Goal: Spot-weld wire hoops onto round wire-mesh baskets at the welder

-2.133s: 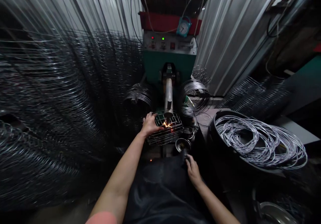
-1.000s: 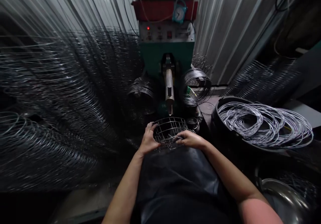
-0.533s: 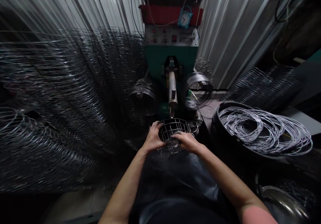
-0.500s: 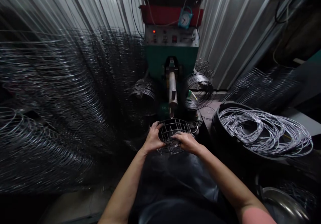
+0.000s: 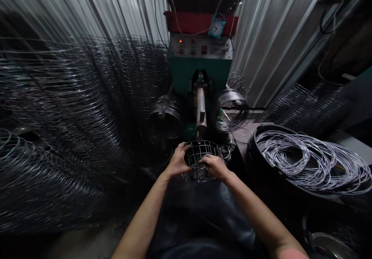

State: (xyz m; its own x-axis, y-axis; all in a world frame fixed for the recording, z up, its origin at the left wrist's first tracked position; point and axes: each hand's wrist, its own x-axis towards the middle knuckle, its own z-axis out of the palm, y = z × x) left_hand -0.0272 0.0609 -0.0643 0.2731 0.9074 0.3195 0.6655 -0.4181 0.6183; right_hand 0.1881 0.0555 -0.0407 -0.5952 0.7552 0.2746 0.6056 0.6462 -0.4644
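Observation:
A round wire basket [image 5: 205, 148] with a square grid sits just below the tip of the machine's metal arm [image 5: 200, 108]. My left hand [image 5: 178, 161] is wrapped round the basket's left side, thumb toward the near edge. On the near right side, my right hand [image 5: 215, 166] is closed on the wire, with its thumb and fingers over the grid. Part of the basket's lower side is hidden by my hands and the dark apron [image 5: 200, 212].
A green machine [image 5: 200, 67] with a lit red lamp and a small blue clock [image 5: 216, 26] stands ahead. Stacked wire rings [image 5: 81, 88] fill the left. Wire coils [image 5: 165, 110] hang beside the arm. At right, a black tub [image 5: 257, 150] holds loose wire hoops [image 5: 293, 154].
The whole view has shifted slightly, so the machine and tub appear a little lower. Both hands stay on the wire basket in nearly the same grip.

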